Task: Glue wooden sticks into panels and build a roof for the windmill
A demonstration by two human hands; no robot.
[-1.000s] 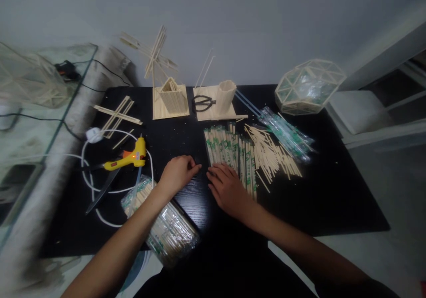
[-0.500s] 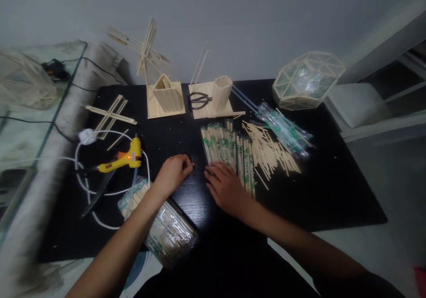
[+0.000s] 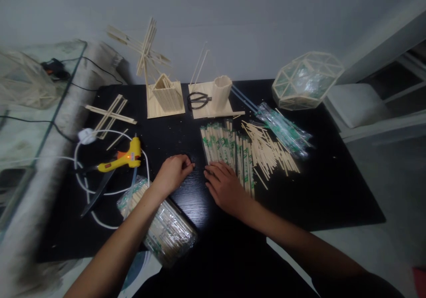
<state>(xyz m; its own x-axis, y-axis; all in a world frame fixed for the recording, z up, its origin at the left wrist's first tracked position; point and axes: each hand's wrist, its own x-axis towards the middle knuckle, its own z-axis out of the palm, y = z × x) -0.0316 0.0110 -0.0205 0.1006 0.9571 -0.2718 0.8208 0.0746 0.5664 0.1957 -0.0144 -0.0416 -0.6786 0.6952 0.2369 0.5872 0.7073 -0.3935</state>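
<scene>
My left hand [image 3: 175, 172] rests on the black table with its fingers curled in and closed, and nothing shows in them. Under my left forearm lies a clear plastic pack of wrapped chopsticks [image 3: 175, 233]. My right hand [image 3: 226, 187] is open, lying palm down with its fingers over the near left end of a row of wrapped chopsticks [image 3: 221, 142] with green print. Right of that row, a loose heap of thin wooden sticks [image 3: 266, 151] is spread out. A yellow glue gun [image 3: 124, 157] with a lit orange light lies left of my left hand.
Along the back stand a stick windmill model [image 3: 166, 96], a second base with a round stick tower [image 3: 221, 94], black scissors [image 3: 199, 100] and a faceted stick frame [image 3: 306, 82]. A bag of glue sticks [image 3: 282, 129] lies at right. A white cable [image 3: 77, 156] loops at left near crossed sticks [image 3: 111, 116].
</scene>
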